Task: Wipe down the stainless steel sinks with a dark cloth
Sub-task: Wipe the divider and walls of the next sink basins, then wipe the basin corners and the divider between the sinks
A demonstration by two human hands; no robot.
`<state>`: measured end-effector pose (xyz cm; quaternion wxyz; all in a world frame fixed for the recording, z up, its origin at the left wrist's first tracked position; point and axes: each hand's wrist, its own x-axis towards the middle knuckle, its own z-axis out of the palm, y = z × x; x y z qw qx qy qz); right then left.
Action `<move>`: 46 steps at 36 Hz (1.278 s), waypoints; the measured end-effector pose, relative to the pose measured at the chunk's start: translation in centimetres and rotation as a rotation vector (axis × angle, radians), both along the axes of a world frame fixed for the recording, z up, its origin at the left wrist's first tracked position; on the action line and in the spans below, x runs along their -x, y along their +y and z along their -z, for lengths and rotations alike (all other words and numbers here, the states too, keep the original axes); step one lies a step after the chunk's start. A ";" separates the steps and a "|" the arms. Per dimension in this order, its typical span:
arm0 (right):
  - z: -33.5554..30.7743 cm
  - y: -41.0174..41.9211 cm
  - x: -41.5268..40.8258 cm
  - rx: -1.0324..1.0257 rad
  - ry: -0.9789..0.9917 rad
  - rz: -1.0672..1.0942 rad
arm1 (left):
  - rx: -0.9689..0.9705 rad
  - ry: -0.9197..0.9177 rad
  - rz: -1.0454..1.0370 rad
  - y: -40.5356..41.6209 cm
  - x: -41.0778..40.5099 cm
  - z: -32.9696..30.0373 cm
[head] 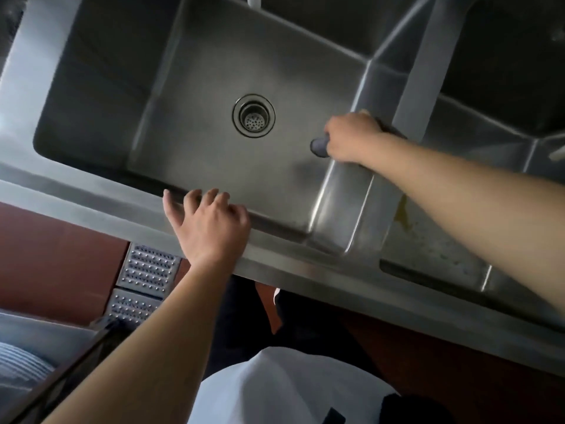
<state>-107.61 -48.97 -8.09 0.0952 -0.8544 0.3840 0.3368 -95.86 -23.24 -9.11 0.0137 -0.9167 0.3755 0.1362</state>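
Brushed steel sink (214, 71), round drain (253, 115). Right hand (351, 137) fingers curled round dark cloth (319, 146) against side wall. Left hand (211, 224) fingers loosely spread on front rim.

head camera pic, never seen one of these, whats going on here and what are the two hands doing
There is no machine here: a person wears a camera on the head, looking down at their own arms. Below is a stainless steel sink with a round drain strainer in its floor. The right hand grips a dark cloth and presses it against the basin's right wall, near the divider to a second basin. The left hand holds nothing; it rests on the sink's front rim, fingers loosely bent. A yellowish stain marks the divider.
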 end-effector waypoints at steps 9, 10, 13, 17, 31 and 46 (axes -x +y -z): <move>11.1 6.6 -3.3 -0.469 0.269 0.067 | -0.031 0.020 -0.006 -0.2 0.0 -0.2; 11.9 7.5 -2.8 -0.491 0.279 0.102 | -0.031 0.023 -0.004 -0.1 0.0 -0.1; 13.0 8.4 -2.4 -0.468 0.274 0.133 | -0.030 0.031 -0.005 -0.2 -0.1 0.0; 13.6 9.7 -0.5 -0.578 0.575 -0.057 | -0.031 0.064 -0.012 -0.2 0.0 -0.4; 6.7 10.4 -0.3 -0.733 0.363 0.222 | -0.009 0.068 -0.023 -0.2 -0.1 -0.5; -5.7 18.7 3.5 -0.575 -0.447 0.474 | 0.032 0.091 -0.013 0.3 -0.3 -0.4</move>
